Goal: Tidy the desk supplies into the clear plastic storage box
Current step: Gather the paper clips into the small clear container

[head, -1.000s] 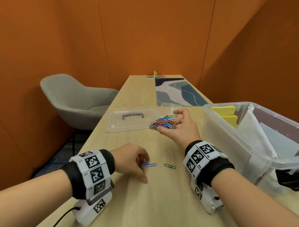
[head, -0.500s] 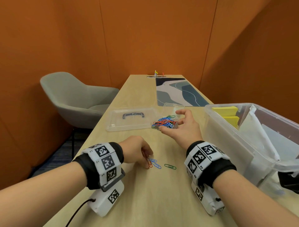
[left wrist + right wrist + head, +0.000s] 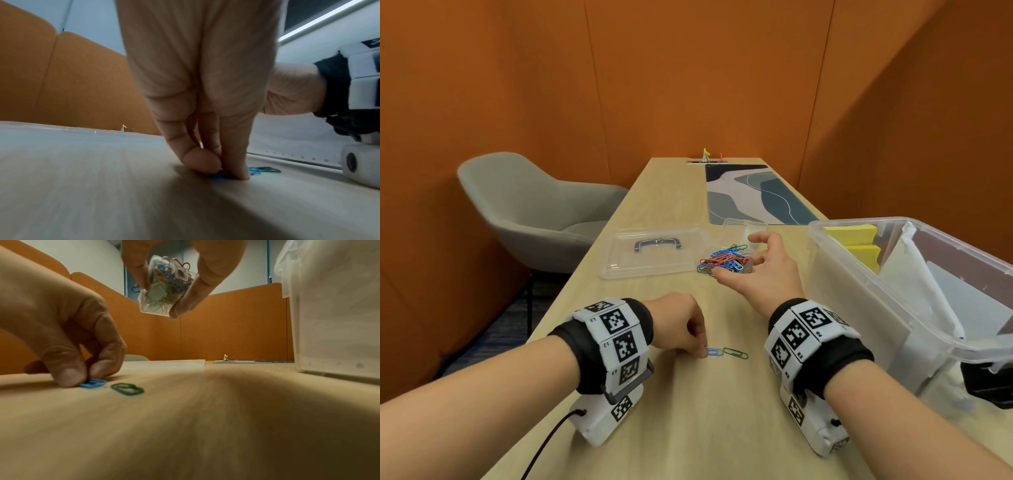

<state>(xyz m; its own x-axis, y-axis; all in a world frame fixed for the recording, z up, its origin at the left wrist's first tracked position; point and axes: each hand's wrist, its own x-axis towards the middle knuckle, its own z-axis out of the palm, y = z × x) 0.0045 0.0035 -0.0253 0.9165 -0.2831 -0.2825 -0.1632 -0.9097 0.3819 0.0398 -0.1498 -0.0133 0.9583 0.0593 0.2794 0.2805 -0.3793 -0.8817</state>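
My left hand point(image 3: 700, 349) is down on the wooden desk, thumb and forefinger pinching the end of a blue paper clip point(image 3: 715, 352) that lies flat. A green paper clip point(image 3: 735, 353) lies just right of it, untouched. The right wrist view shows the same left hand point(image 3: 82, 376), blue clip point(image 3: 93, 383) and green clip point(image 3: 127, 389). My right hand point(image 3: 736, 255) grips a small clear case point(image 3: 164, 288) heaped with coloured paper clips point(image 3: 722, 260) and holds it above the desk. The clear plastic storage box point(image 3: 859, 274) stands open at the right.
The box's clear lid point(image 3: 654, 253) with a black handle lies left of the held case. A small clear lid point(image 3: 744, 226) sits behind my right hand. Yellow sticky notes point(image 3: 852, 233) and papers are in the box. A patterned mat point(image 3: 750, 195) lies farther back, a grey chair point(image 3: 524, 212) at the left.
My left wrist has slid forward along the desk, its fingertips staying at the loose clips. An orange clip at those fingertips half a second ago no longer shows. My right hand has barely moved.
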